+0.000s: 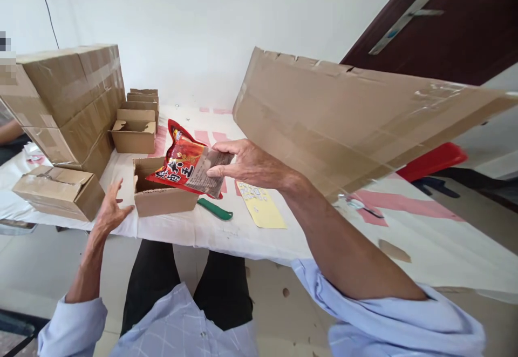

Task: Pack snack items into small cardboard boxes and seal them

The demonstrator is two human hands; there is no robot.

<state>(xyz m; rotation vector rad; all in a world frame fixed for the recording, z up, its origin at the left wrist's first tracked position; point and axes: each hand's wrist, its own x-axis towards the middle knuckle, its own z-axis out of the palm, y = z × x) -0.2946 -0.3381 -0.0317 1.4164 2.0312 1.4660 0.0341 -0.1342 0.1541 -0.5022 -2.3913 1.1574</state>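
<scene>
My right hand (245, 165) grips the right end of a red snack packet (188, 162) with a clear window, thumb and fingers closed on it. The packet is tilted over an open cardboard box (168, 201) and hides part of the box's opening. My left hand (112, 206) is just left of that box, fingers apart and nothing in them. A green-handled tool (216, 209), perhaps a cutter, lies right of the box. Beyond it rests a yellow sheet (265, 208) bearing small stickers.
Large taped cartons (81, 98) are stacked at the left behind a closed small box (60, 190). Several small open boxes (133, 135) line up beside them. A big tilted carton (343, 114) fills the right, near a red object (435, 161).
</scene>
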